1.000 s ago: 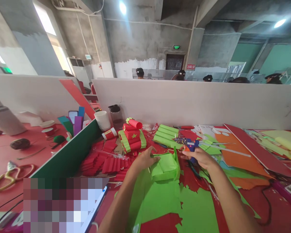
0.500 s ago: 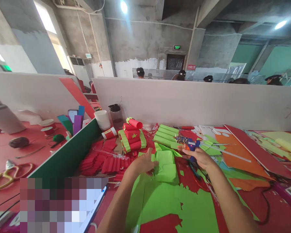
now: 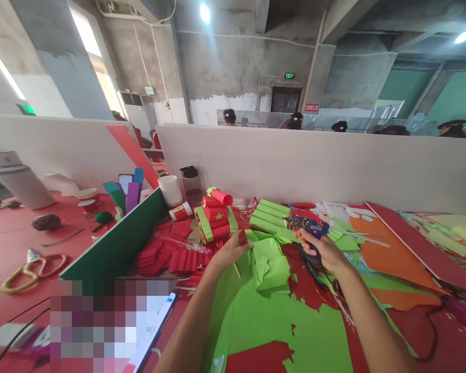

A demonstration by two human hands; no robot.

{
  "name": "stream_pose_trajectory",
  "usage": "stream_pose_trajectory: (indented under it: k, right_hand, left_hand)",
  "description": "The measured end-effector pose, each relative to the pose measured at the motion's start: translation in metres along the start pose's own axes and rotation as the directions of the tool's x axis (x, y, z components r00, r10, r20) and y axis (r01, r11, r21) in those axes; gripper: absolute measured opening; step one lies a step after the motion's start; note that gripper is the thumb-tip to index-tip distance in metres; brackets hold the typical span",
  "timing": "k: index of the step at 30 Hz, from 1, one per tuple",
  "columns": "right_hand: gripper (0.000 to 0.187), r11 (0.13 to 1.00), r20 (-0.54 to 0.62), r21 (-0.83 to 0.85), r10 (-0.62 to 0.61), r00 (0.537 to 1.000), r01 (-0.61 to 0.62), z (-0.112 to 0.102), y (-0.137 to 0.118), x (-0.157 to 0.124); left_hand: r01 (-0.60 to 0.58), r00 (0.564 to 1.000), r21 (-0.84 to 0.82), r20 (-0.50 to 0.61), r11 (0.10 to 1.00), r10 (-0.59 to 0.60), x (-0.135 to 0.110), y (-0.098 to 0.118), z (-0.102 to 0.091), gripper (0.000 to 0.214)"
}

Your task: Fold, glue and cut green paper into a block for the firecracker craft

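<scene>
My right hand (image 3: 326, 251) is wrapped round a blue glue gun (image 3: 308, 224), its nozzle pointing left over the green paper. My left hand (image 3: 227, 251) pinches the left edge of a folded, crumpled light green paper piece (image 3: 270, 264); its fingertips are partly hidden. A short thin stick (image 3: 237, 270) shows just below the left hand. Under the folded piece lies a large green paper sheet (image 3: 256, 321) with ragged cut edges. Just beyond the left hand sits a red and green paper model (image 3: 217, 217) with a star on it.
Left of my arms lie red folded paper strips (image 3: 186, 259) and a phone (image 3: 151, 326). A dark green divider (image 3: 112, 243) borders them. Rolled green paper tubes (image 3: 270, 215) lie behind. Scissors (image 3: 318, 274) with dark handles lie below the glue gun. Orange card (image 3: 392, 248) spreads at right.
The folded green piece has shifted and looks more tilted and puffed up. The stick has come into view below my left hand. The glue gun remains in my right hand.
</scene>
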State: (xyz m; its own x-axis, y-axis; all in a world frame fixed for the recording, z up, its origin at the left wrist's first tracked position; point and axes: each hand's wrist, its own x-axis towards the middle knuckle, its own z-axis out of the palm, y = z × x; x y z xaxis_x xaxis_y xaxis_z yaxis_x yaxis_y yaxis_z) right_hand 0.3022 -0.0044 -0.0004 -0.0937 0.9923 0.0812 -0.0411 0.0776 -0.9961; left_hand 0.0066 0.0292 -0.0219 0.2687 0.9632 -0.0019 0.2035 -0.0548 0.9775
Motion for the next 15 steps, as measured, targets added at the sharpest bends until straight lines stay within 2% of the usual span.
stream_pose_trajectory:
  k: [3, 6, 10, 15]
  right_hand:
    - [0.038, 1.0, 0.096, 0.005, -0.009, 0.995, 0.008, 0.004, -0.003, -0.004]
    - [0.041, 0.999, 0.165, -0.038, -0.019, 0.986, 0.026, 0.011, -0.001, -0.006]
    - [0.042, 0.969, 0.162, -0.241, -0.007, 0.987, 0.047, 0.017, 0.004, -0.004]
    - [0.047, 0.851, 0.182, -0.514, -0.019, 0.983, 0.112, 0.017, 0.001, -0.005]
  left_hand:
    - [0.138, 0.989, -0.044, 0.054, 0.989, -0.136, -0.002, 0.0, 0.005, 0.076]
    - [0.192, 0.981, -0.073, 0.033, 0.979, -0.19, -0.004, 0.003, 0.009, 0.075]
    - [0.211, 0.977, -0.089, 0.044, 0.974, -0.208, -0.004, 0.006, 0.013, 0.057]
    - [0.193, 0.981, -0.076, 0.048, 0.978, -0.19, -0.003, 0.005, 0.016, 0.044]
